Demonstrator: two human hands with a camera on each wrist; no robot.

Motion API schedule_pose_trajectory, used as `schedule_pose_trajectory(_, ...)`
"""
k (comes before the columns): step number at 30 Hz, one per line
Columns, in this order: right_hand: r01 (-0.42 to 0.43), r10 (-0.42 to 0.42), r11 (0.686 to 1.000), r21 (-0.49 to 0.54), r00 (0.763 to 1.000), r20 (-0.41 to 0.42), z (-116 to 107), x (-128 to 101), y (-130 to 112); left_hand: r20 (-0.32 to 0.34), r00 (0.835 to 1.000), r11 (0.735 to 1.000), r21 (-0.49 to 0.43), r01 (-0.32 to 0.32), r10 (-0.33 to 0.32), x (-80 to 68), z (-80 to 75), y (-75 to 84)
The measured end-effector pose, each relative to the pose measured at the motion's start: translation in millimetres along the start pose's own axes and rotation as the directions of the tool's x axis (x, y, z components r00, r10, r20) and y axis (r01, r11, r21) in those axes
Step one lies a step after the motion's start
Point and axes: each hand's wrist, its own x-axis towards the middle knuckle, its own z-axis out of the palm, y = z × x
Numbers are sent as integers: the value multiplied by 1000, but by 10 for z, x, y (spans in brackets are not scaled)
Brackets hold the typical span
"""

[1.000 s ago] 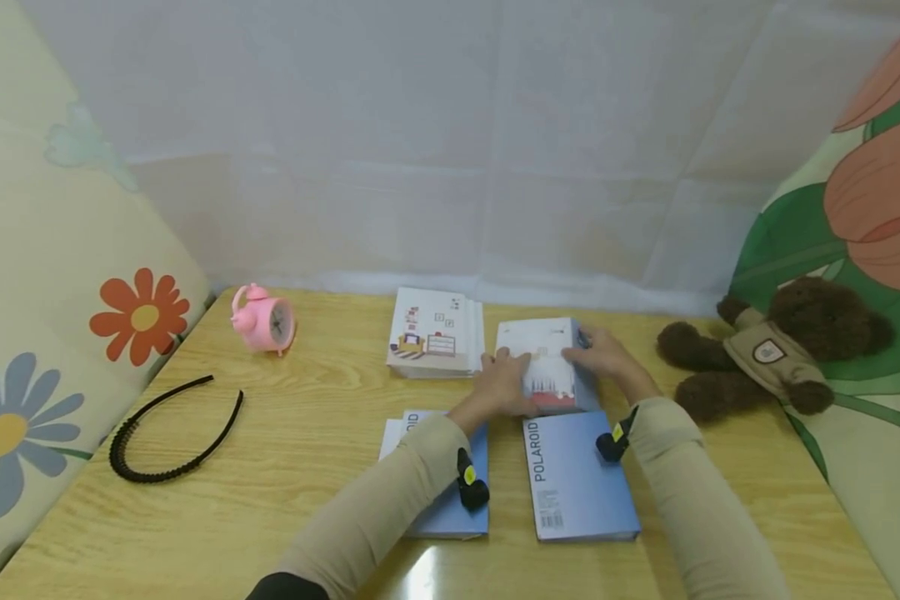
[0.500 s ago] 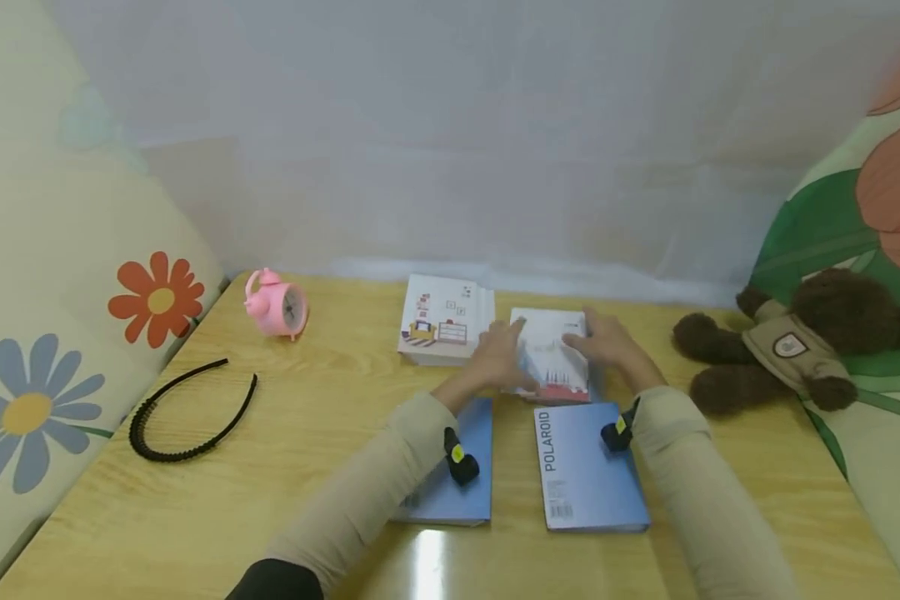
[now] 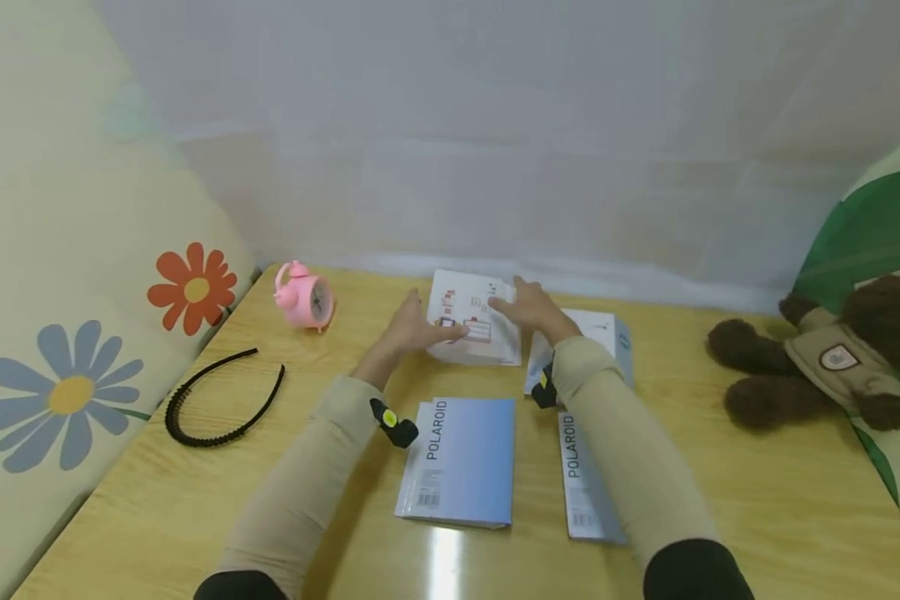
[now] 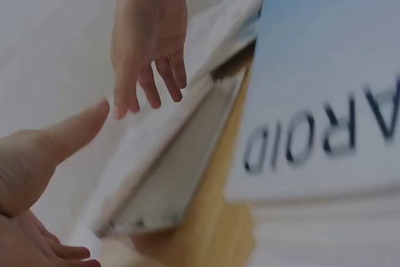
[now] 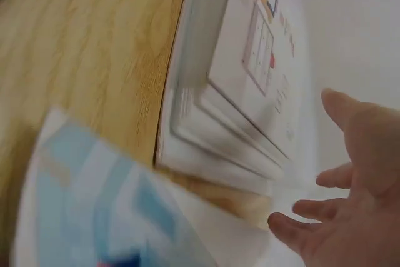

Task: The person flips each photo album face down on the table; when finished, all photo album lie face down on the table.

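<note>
A stack of white illustrated books (image 3: pixel 474 302) lies near the back of the table, its layered page edges (image 5: pixel 231 136) facing the right wrist camera. My left hand (image 3: pixel 412 330) is at the stack's left side, its thumb (image 4: pixel 75 132) stretched over the cover. Opposite it, my right hand (image 3: pixel 536 308) spreads its fingers at the back right corner. In the right wrist view this right hand (image 5: pixel 369 179) is relaxed and apart from the books. Partly behind my right forearm lies a second white-covered stack (image 3: pixel 598 323).
Nearer me are two blue POLAROID albums, the left one (image 3: pixel 474 458) in full view and the right one (image 3: pixel 587 479) partly under my sleeve. A pink alarm clock (image 3: pixel 305 300) and black headband (image 3: pixel 225 437) lie left. A brown teddy bear (image 3: pixel 832 358) lies right.
Both hands have left the right-hand white stack, which they were touching, and moved left to the other stack. The head view has turned, so everything sits differently in the frame.
</note>
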Motion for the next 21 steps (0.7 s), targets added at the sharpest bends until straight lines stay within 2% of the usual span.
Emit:
schedule_pose_trajectory(2, -2, 3, 1000, 19, 1000, -26, 84, 112, 14, 16, 1000, 1000, -8, 0, 0, 19, 17, -95)
schedule_pose_trajectory(6, -6, 8, 1000, 30, 997, -76, 281, 277, 41, 49, 994, 995, -35, -93, 95, 27, 61, -227)
schedule_pose_trajectory(10, 13, -14, 1000, -15, 996, -92, 345, 272, 66, 55, 982, 981, -70, -179, 183, 16, 167, -289)
schedule_pose_trajectory(16, 38, -40, 999, -25, 997, -65, 319, 246, 54, 1, 977, 976, -47, -215, 215, -22, 231, -366)
schedule_pose_trajectory(21, 46, -48, 996, -82, 999, -22, 359, 299, 16, 10, 966, 962, -92, -256, 258, -168, 138, -372)
